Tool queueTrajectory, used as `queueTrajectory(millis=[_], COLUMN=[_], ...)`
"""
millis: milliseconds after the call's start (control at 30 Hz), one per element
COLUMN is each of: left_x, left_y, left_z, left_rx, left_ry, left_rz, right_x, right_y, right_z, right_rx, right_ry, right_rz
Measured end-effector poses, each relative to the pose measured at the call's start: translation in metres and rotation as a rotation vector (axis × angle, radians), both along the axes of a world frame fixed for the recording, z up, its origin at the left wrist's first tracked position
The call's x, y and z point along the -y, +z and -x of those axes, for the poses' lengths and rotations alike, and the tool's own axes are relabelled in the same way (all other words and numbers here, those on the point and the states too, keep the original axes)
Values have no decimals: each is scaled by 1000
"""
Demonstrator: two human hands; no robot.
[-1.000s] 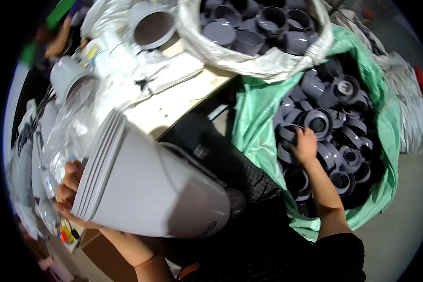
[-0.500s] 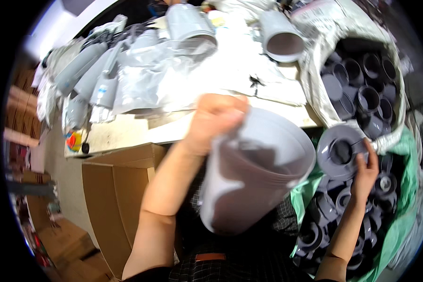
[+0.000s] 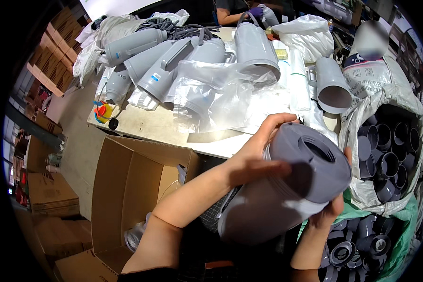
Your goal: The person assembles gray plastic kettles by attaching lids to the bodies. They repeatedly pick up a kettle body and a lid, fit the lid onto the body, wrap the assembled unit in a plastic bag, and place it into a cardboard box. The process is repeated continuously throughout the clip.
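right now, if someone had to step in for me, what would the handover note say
Left hand: gripping the upper side of the grey flask body, fingers near its top.
Right hand: supporting the body from below, at the dark grey cap.
Done: the cap sits on the body's end; whether it is fully tightened cannot be told.
Parts: more dark caps in the white sack and the green bag at right; other flask bodies lie on the table. An open cardboard box stands at lower left.
Left: check the cap's seating.

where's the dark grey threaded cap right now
In the head view, right of centre: the dark grey cap sits on the end of the grey body, between the left hand and right hand.
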State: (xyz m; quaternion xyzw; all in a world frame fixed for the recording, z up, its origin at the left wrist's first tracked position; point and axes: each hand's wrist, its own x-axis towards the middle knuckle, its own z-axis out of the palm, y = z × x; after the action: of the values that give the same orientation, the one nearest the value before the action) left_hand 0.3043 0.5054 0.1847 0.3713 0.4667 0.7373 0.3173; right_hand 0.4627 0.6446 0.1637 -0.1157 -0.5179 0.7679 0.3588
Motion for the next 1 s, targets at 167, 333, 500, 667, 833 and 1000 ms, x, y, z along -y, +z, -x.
queueTrajectory(millis=[167,333,500,667,833,1000], left_x=[8,26,18,30,9,-20], left_y=[13,-9,-16,-13,-33,-39], left_z=[4,-15,-23,-21,-14,-10], left_rx=[195,39,-316,-1011,-1035,-882], left_ry=[-101,-28,230,408,408,438], left_rz=[149,31,91,-67,-29,188], right_x=[-6,8,-3,2,-7,2], right_y=[-33,-48,-49,-32,-58,-31], right_z=[-9,-9,-15,-8,-13,1], right_rx=[19,32,-68,-98,51,346], right_ry=[-120,-128,-306,-247,-344,-211], right_rz=[-9,-198,-477,-965,-903,-896])
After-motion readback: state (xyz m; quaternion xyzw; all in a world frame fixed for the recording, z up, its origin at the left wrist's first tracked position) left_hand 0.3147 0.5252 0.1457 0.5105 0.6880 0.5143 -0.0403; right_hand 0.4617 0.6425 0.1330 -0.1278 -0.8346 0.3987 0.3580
